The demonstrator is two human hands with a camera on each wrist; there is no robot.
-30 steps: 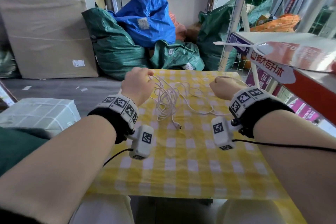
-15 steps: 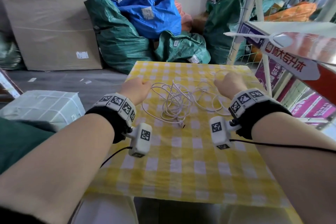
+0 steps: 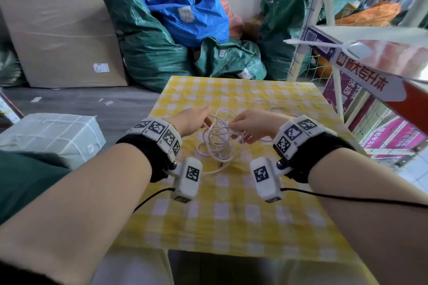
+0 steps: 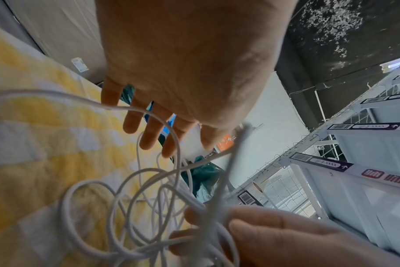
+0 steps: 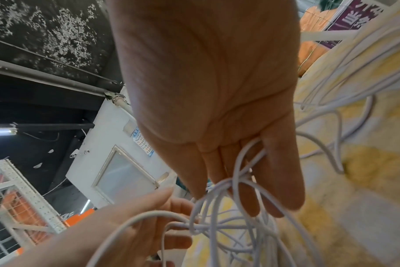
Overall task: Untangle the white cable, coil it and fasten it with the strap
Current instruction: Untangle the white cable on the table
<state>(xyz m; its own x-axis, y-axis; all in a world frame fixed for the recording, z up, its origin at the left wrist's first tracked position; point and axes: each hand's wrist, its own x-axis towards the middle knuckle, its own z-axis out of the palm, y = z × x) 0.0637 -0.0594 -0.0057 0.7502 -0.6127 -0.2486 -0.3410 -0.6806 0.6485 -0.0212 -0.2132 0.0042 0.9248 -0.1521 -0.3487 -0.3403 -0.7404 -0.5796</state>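
The white cable (image 3: 216, 146) lies as a loose tangle of loops on the yellow checked tablecloth (image 3: 231, 220). My right hand (image 3: 252, 126) pinches a bundle of strands between thumb and fingers; the left wrist view shows that hand (image 4: 286, 236) with its thumb pressed on the cable (image 4: 126, 202). My left hand (image 3: 192, 120) is close beside it at the left of the tangle. Its fingers (image 4: 149, 137) are straight and spread among the loops, with strands crossing them. In the right wrist view strands of the cable (image 5: 217, 225) run over my right fingers (image 5: 274, 189). I see no strap.
Green sacks (image 3: 150, 53) and a blue sack (image 3: 192, 11) are piled beyond the table's far edge. A large cardboard box (image 3: 60, 30) stands at the back left, a wrapped white parcel (image 3: 48, 136) to the left. A red and white shelf (image 3: 370, 65) overhangs the right side.
One second ago my hands were apart, the left one lifting a strand. They lowered, then came together over the middle of the tangle, where the right hand now pinches strands.
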